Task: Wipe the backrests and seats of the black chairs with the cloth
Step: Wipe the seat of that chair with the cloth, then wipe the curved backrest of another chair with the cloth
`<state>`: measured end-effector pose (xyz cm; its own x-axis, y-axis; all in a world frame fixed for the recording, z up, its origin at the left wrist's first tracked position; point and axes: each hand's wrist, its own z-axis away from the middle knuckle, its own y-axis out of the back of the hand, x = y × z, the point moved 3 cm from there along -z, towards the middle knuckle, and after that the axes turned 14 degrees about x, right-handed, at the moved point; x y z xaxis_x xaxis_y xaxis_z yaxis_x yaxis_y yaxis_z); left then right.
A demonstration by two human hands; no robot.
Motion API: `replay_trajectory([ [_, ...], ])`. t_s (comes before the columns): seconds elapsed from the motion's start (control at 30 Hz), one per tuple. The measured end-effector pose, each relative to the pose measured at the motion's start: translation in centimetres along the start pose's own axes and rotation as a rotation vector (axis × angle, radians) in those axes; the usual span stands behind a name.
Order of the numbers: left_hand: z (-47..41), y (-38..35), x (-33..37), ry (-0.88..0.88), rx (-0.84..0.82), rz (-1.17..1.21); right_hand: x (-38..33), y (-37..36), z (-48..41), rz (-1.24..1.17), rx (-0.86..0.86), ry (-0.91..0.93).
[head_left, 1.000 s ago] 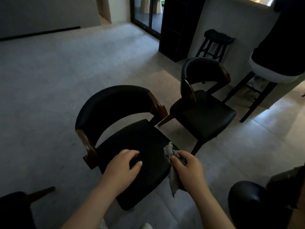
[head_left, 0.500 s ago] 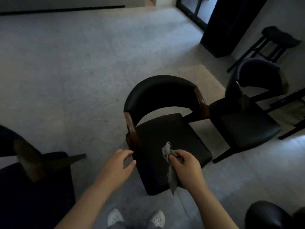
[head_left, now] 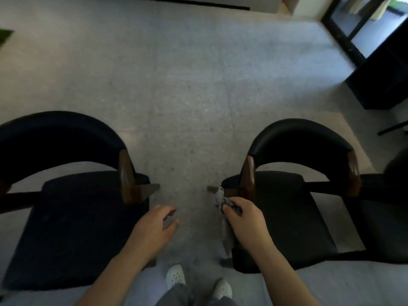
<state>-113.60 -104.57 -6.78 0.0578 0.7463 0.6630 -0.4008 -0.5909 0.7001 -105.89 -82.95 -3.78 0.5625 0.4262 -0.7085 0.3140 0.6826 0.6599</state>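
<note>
Two black chairs with curved backrests and brown wooden arm ends stand side by side, one on the left [head_left: 72, 221] and one on the right [head_left: 293, 217]. My right hand [head_left: 245, 221] grips a crumpled grey cloth [head_left: 220, 198] over the left front edge of the right chair's seat; part of the cloth hangs down below the hand. My left hand [head_left: 154, 230] hovers with loosely spread fingers in the gap between the chairs, just off the left chair's right edge, holding nothing.
A third black chair [head_left: 395, 195] shows at the right edge. A black cabinet [head_left: 384, 85] and a glass door [head_left: 364, 23] stand at the far right. Grey floor [head_left: 187, 85] stretches ahead, and my white shoes [head_left: 176, 277] are below.
The view has swung left, so the wiped chair now sits on the right and another chair fills the left. My left hand has come off the seat; my right hand keeps the cloth.
</note>
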Motion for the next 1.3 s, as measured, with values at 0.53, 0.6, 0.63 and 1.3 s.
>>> replay_trajectory([
  [0.53, 3.4, 6.8, -8.0, 0.332, 0.312, 0.158, -10.4, -10.7, -1.7, 0.129, -0.286, 0.337],
  [0.6, 3.6, 7.4, -8.6, 0.384, 0.384, 0.168, -11.3, -11.9, -2.2, 0.057, -0.336, 0.288],
  [0.63, 3.7, 7.7, -8.7, 0.412, 0.417, 0.178, -11.6, -12.5, -2.5, 0.019, -0.357, 0.253],
  [1.3, 0.7, 5.9, -7.2, 0.692, 0.951, 0.773, -16.0, -21.0, -3.7, -0.237, -0.647, 0.068],
])
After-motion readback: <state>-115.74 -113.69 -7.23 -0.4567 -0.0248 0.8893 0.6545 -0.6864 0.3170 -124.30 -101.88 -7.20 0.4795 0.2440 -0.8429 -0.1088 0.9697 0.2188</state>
